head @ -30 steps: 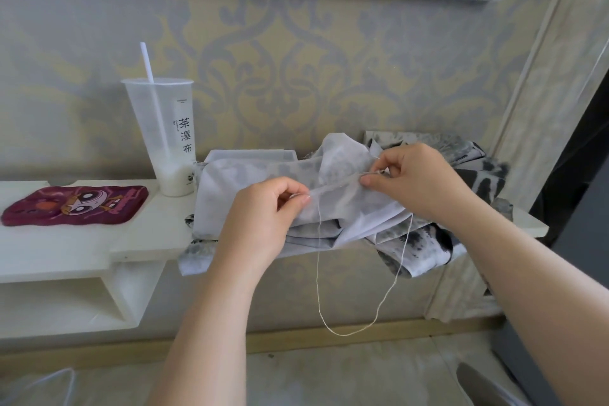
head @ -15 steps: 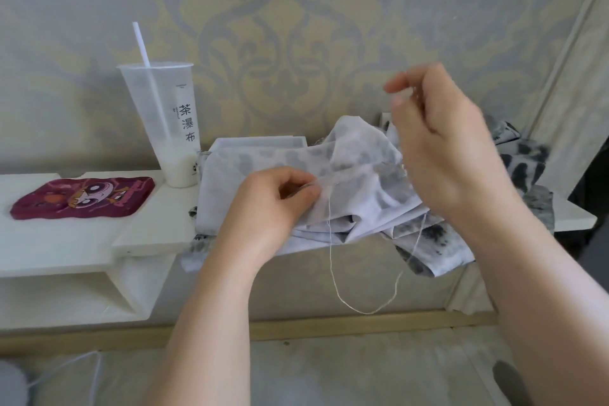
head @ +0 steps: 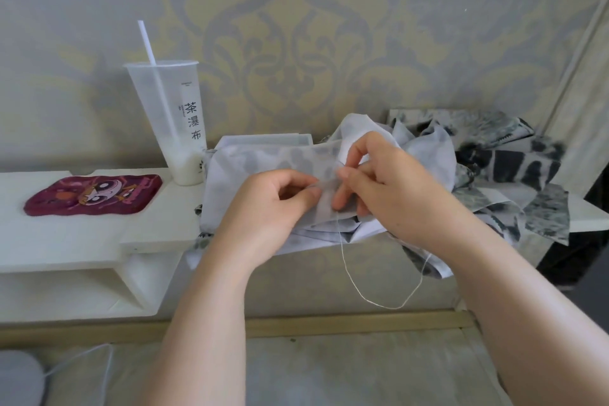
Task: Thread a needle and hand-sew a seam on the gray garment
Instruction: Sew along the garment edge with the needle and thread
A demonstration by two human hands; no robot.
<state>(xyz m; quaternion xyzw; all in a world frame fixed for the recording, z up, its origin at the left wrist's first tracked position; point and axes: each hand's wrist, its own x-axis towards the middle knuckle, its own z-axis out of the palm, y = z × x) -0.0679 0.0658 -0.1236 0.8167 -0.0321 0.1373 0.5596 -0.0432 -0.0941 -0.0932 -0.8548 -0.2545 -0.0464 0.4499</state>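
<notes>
The gray garment (head: pixel 263 161) lies in a crumpled heap on the white surface (head: pixel 99 241), just to the right of the plastic cup (head: pixel 171 122), and part of it hangs over the front edge of the surface. Both hands meet on the near fold of the garment, right of the cup. The left hand (head: pixel 267 208) has a narrow grip: thumb and forefinger are closed on the thin fold of cloth and hold it up a little. The right hand (head: pixel 392 188) is touching the same fold just beside the left fingertips, with its thumb and forefinger pinched together at the cloth. The needle itself is too small to see, so I cannot tell if the pinch is on it or only on the cloth. A pale thread (head: pixel 365 293) comes down from the fold below the right fingers, makes a loose loop under the edge of the surface and rises again toward the right wrist. Far left of the cup, a dark red cartoon mat (head: pixel 95 194) lies flat on the surface.
</notes>
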